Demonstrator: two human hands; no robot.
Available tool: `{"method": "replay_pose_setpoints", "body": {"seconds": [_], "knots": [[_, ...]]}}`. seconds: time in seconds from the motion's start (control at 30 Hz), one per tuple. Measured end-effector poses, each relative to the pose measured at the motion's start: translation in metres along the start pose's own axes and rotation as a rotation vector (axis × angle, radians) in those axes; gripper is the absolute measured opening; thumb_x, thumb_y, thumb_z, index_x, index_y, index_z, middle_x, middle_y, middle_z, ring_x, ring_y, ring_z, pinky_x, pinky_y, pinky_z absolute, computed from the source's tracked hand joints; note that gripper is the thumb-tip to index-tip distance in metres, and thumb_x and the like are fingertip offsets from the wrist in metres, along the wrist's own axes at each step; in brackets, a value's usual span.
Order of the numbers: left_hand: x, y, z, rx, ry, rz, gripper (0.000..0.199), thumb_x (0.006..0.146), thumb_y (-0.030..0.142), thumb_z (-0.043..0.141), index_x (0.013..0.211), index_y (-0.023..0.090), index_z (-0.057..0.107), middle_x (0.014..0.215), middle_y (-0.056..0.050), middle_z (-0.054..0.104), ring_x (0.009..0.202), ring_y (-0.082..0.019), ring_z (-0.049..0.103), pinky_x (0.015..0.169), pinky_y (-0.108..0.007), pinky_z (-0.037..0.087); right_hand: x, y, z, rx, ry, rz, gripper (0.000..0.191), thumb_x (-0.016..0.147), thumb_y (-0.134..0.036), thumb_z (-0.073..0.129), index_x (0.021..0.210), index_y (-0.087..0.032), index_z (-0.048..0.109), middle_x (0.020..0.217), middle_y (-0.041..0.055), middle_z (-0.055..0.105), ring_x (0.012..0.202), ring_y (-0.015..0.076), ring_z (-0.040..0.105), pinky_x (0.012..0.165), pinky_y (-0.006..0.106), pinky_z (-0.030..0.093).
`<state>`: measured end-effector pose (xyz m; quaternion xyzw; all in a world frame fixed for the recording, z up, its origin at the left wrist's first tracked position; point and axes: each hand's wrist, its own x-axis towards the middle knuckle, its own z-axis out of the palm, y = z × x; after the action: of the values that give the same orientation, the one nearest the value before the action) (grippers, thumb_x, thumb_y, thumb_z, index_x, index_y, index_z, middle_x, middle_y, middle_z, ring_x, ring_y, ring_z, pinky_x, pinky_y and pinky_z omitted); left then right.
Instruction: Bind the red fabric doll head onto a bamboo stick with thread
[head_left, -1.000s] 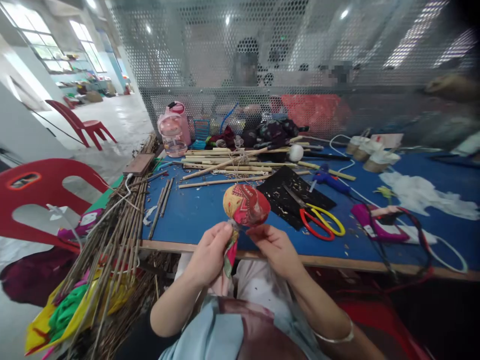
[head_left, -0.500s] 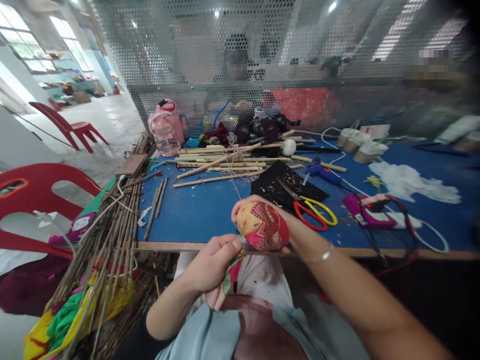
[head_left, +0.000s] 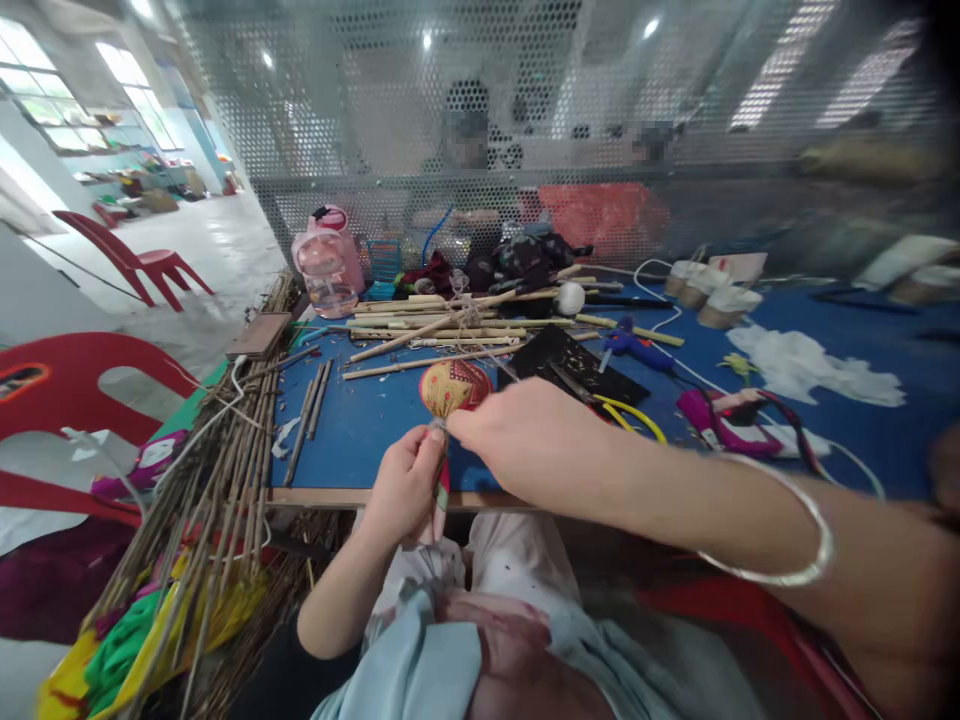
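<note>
A ball wrapped in patterned red and yellow cloth (head_left: 455, 388) stands over the table's front edge, its cloth gathered into a neck below. My left hand (head_left: 409, 475) is closed round that neck, thumb on top, and the loose cloth tail hangs beneath it. Beside the neck, my right hand (head_left: 525, 430) is pinched, palm down, with its fingertips mostly hidden. A thin string (head_left: 501, 362) runs from the sticks on the table down to the right hand. Scissors with yellow and red handles (head_left: 634, 415) lie partly covered by my right forearm.
Thin wooden sticks (head_left: 442, 322) lie across the blue table (head_left: 360, 420), near a white ball (head_left: 570, 298). A blue glue gun (head_left: 637, 348) and black cloth (head_left: 551, 352) are to the right. Bundled twigs (head_left: 232, 450) line the left side. A perforated metal screen (head_left: 360, 110) stands behind.
The wrapped ball has moved left and now stands above my left hand. My right hand has swung from behind the ball to its near right side, covering part of the scissors.
</note>
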<state>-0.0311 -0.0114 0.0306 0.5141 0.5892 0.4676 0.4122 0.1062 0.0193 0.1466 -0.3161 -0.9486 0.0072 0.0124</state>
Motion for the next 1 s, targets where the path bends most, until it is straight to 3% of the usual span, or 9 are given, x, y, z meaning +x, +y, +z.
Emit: {"method": "replay_pose_setpoints", "body": {"seconds": [0.1, 0.2, 0.3, 0.5, 0.77, 0.9, 1.0], "knots": [[0.001, -0.001, -0.006, -0.005, 0.027, 0.021, 0.036, 0.087, 0.047, 0.040, 0.071, 0.018, 0.053, 0.060, 0.004, 0.044, 0.058, -0.012, 0.038, 0.056, -0.023, 0.032, -0.026, 0.001, 0.040, 0.310, 0.170, 0.242, 0.022, 0.087, -0.022, 0.049, 0.101, -0.019, 0.065, 0.077, 0.0049, 0.072, 0.064, 0.0186, 0.065, 0.057, 0.026, 0.041], [0.001, -0.004, -0.004, -0.001, 0.043, -0.013, 0.037, 0.087, 0.049, 0.038, 0.069, 0.019, 0.048, 0.058, 0.005, 0.041, 0.055, -0.011, 0.037, 0.053, -0.022, 0.029, -0.032, 0.000, 0.082, 0.686, 0.292, 0.379, 0.025, 0.091, -0.027, 0.042, 0.098, -0.020, 0.065, 0.082, 0.0029, 0.072, 0.068, 0.0159, 0.064, 0.061, 0.024, 0.044], [0.000, -0.007, 0.000, 0.017, 0.027, -0.021, 0.036, 0.088, 0.049, 0.038, 0.070, 0.019, 0.046, 0.058, 0.006, 0.040, 0.055, -0.011, 0.036, 0.053, -0.022, 0.028, -0.033, -0.008, 0.105, 0.918, 0.404, 0.419, 0.028, 0.091, -0.029, 0.041, 0.094, -0.018, 0.067, 0.090, 0.0044, 0.072, 0.074, 0.0164, 0.065, 0.066, 0.024, 0.047], [-0.005, -0.005, -0.001, 0.026, 0.007, -0.004, 0.033, 0.088, 0.047, 0.039, 0.072, 0.019, 0.047, 0.060, 0.006, 0.041, 0.057, -0.011, 0.036, 0.055, -0.022, 0.029, -0.036, -0.015, 0.103, 1.005, 0.424, 0.373, 0.028, 0.089, -0.032, 0.045, 0.090, -0.020, 0.070, 0.081, 0.0031, 0.072, 0.072, 0.0176, 0.065, 0.063, 0.024, 0.048], [-0.012, -0.005, -0.004, -0.140, -0.043, -0.039, 0.034, 0.088, 0.045, 0.042, 0.070, 0.017, 0.047, 0.063, 0.005, 0.039, 0.059, -0.010, 0.034, 0.057, -0.022, 0.030, -0.036, 0.002, 0.118, 1.041, 0.498, 0.511, 0.027, 0.085, -0.033, 0.049, 0.088, -0.017, 0.070, 0.089, 0.0082, 0.073, 0.083, 0.0218, 0.066, 0.075, 0.030, 0.050], [-0.018, -0.006, -0.004, -0.337, -0.127, -0.120, 0.034, 0.086, 0.046, 0.048, 0.071, 0.016, 0.050, 0.061, 0.005, 0.042, 0.054, -0.008, 0.032, 0.054, -0.021, 0.031, -0.028, 0.010, 0.131, 1.177, 0.448, 0.492, 0.025, 0.082, -0.034, 0.051, 0.079, -0.016, 0.068, 0.083, 0.0065, 0.072, 0.081, 0.0217, 0.064, 0.076, 0.032, 0.049], [-0.019, -0.006, -0.005, -0.519, -0.271, -0.250, 0.036, 0.083, 0.050, 0.049, 0.071, 0.016, 0.051, 0.052, 0.006, 0.042, 0.044, -0.006, 0.030, 0.044, -0.020, 0.028, -0.020, 0.014, 0.135, 1.284, 0.399, 0.493, 0.028, 0.080, -0.041, 0.053, 0.080, -0.016, 0.066, 0.073, 0.0055, 0.069, 0.080, 0.0228, 0.063, 0.073, 0.033, 0.050]]}}
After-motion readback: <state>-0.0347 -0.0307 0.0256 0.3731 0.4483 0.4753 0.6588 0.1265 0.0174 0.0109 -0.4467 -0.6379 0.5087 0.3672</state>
